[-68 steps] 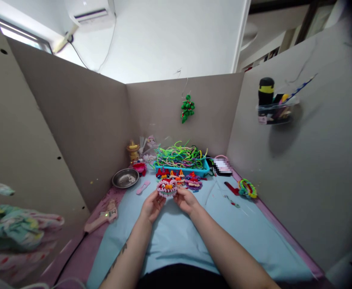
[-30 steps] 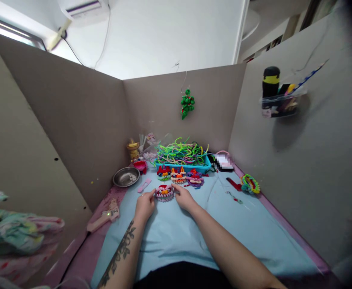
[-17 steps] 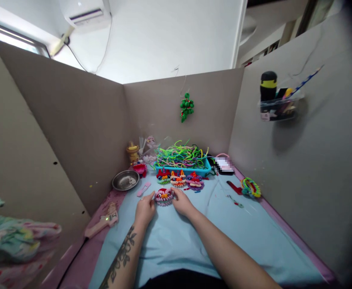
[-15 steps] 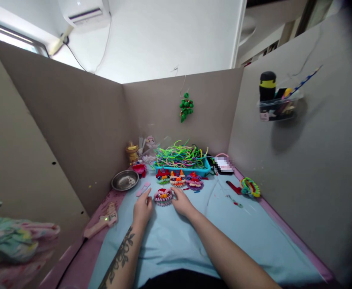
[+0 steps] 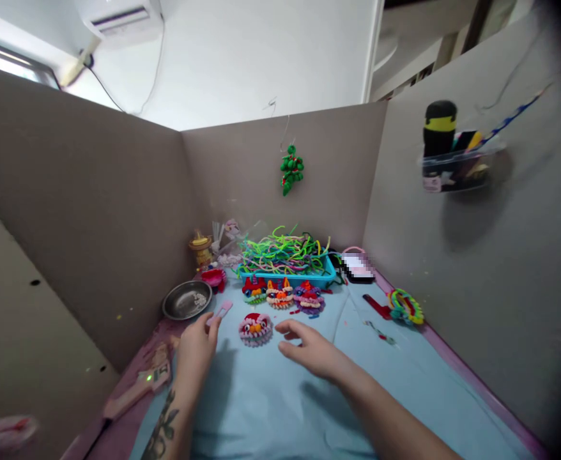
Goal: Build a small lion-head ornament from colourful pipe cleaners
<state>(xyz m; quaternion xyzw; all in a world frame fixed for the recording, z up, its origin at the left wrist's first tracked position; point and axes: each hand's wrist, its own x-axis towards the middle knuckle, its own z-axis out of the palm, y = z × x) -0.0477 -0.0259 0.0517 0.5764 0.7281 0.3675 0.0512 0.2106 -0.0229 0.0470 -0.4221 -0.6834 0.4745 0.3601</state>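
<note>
A small handmade piece [image 5: 255, 329], lilac and red with round eyes and an orange nose, sits on the light blue cloth between my hands, touched by neither. My left hand [image 5: 197, 348] is left of it, fingers slightly apart, with fingertips at the near end of a flat pink piece [image 5: 222, 310]; whether they touch it I cannot tell. To the right, my right hand [image 5: 312, 350] hovers with thumb and fingers spread, holding nothing. Behind stand three similar face pieces: a red and green one [image 5: 254, 291], an orange and cream one [image 5: 280, 294] and a purple one [image 5: 308, 298].
A blue tray [image 5: 287, 280] heaped with colourful fuzzy strips stands at the back. On the left are a metal bowl [image 5: 187, 300] and a pink glue gun [image 5: 141, 386] with a cord. A phone [image 5: 357, 267] and coiled strips [image 5: 405, 308] lie right. Grey partitions [image 5: 242, 172] enclose the table.
Both hands have moved apart from the lilac and red piece, my left toward the flat pink piece, my right a little rightward with fingers spread. The whole view has shifted slightly.
</note>
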